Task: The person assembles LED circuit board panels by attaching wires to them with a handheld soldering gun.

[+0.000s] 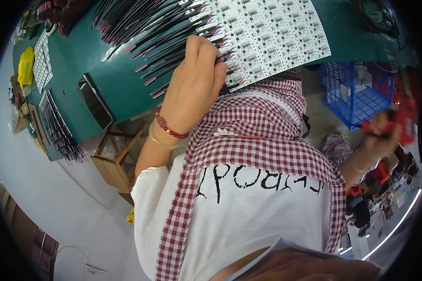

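Black wires [166, 56], left hand [198, 77] (braceleted) over them, white circuit sheet [272, 35]

Tabletop [129, 100]: smooth green, slight sheen. Board sheet [272, 33]: white, smooth ground, roughened by small components. Wires [159, 54]: plastic-looking sheathing. Red tool [405, 124]: plastic-looking, finish blurred. Phone [94, 100]: dark, glossy face. Basket [334, 82]: blue plastic lattice. Stool [110, 173]: wood. Apron [248, 152]: checked woven cloth, matt. Bangle [162, 144]: smooth, metallic-looking.

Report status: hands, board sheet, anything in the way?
Left hand at black wires along board sheet's edge. Right hand holding red tool, blurred. Left hand hides some wires.
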Motion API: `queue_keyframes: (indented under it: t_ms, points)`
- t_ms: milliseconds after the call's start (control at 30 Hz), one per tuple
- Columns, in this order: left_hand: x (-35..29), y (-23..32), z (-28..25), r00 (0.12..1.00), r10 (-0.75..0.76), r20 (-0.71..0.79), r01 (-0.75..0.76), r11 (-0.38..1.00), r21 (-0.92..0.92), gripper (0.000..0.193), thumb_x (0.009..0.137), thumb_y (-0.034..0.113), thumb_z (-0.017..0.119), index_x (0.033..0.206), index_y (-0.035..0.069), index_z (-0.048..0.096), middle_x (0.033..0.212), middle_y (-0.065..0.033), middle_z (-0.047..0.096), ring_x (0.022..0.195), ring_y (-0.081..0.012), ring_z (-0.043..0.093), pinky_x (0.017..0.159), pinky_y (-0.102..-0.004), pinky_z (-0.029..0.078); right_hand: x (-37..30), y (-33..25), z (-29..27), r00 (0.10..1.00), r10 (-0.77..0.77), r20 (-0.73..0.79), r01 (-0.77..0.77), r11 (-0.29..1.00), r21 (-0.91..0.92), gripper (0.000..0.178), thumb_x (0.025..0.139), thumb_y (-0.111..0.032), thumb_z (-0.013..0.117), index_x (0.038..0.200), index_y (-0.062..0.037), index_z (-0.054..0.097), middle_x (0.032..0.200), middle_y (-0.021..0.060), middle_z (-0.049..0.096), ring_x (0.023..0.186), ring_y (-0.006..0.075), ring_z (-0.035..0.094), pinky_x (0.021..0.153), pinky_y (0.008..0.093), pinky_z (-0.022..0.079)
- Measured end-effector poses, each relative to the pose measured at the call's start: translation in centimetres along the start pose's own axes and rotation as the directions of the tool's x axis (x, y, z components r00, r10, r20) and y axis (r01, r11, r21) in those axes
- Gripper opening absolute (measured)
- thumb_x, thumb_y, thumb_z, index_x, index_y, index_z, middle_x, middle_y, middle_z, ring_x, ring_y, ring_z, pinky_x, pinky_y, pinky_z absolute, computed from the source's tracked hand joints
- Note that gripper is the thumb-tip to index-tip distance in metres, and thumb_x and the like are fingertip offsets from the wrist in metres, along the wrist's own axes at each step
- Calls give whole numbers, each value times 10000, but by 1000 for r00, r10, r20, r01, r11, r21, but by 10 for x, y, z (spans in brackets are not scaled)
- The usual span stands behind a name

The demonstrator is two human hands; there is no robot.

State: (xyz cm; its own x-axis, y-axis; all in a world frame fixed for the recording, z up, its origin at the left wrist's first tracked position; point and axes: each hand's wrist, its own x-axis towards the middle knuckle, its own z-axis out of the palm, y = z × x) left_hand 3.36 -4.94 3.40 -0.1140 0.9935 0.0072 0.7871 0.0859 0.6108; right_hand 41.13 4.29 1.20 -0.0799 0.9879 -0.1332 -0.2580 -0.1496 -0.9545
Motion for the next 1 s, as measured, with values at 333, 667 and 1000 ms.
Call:
queue_keyframes:
  t_ms: [333, 667, 1000]
  points:
    - [8, -10, 10, 998, 17, 57, -23, 994, 110, 75, 773, 61, 640, 814, 55, 578, 771, -91, 521, 624, -290, 581, 544, -374, 473, -72, 55, 76, 914, 311, 260, -270, 946, -180, 613, 834, -451, 634, 1169, 42, 491, 615, 72, 528, 492, 116, 452, 485, 250, 375]
    - [18, -14, 6, 989, 42, 141, -61, 989, 137, 81, 731, 60, 664, 765, 47, 592, 731, -86, 542, 635, -289, 562, 546, -371, 431, -79, 60, 83, 873, 399, 282, -359, 915, -182, 465, 874, -322, 621, 1165, 28, 529, 708, 66, 589, 588, 88, 502, 532, 223, 391]
    - [27, -15, 4, 977, 73, 201, -95, 990, 100, 74, 739, 63, 645, 726, 16, 590, 724, -116, 551, 655, -310, 563, 582, -387, 444, -79, 58, 78, 834, 423, 354, -324, 895, -306, 384, 882, -200, 608, 1183, 19, 516, 744, 59, 584, 631, 103, 514, 575, 246, 408]
